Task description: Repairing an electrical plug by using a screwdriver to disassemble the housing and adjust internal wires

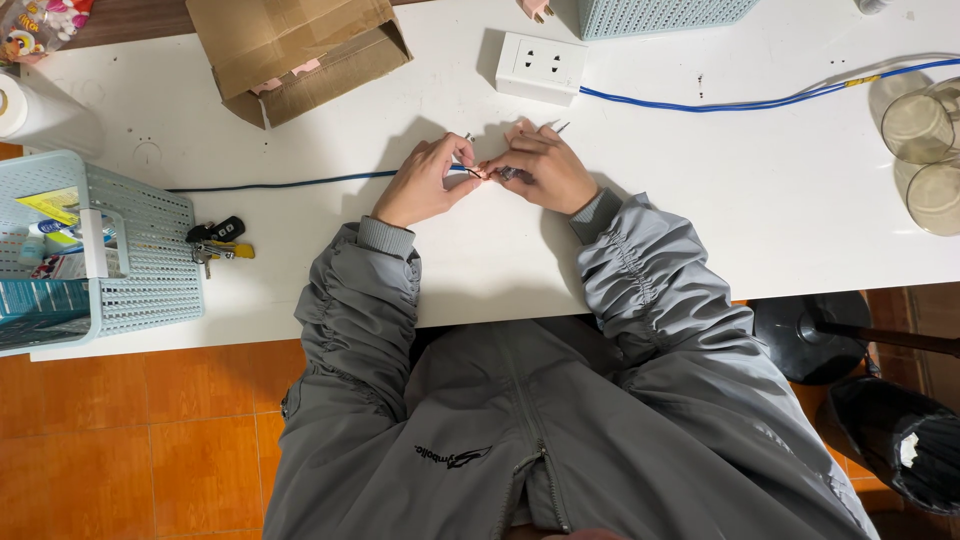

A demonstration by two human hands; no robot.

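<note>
My left hand [425, 182] and my right hand [545, 168] meet over the white table [700, 230], fingertips almost touching. My left hand pinches the end of a thin blue cable [280, 184] that runs off to the left across the table. My right hand is closed on a small dark piece [508, 173] at the cable's bared wire ends, which poke out between the fingers. Both arms wear grey jacket sleeves.
A white power socket block [540, 66] lies just beyond the hands, with another blue cable [760, 101] leading right. A torn cardboard box [300, 50] sits at the back left. A pale blue basket [95, 255] and keys [218, 242] are left; two glass cups [922, 150] right.
</note>
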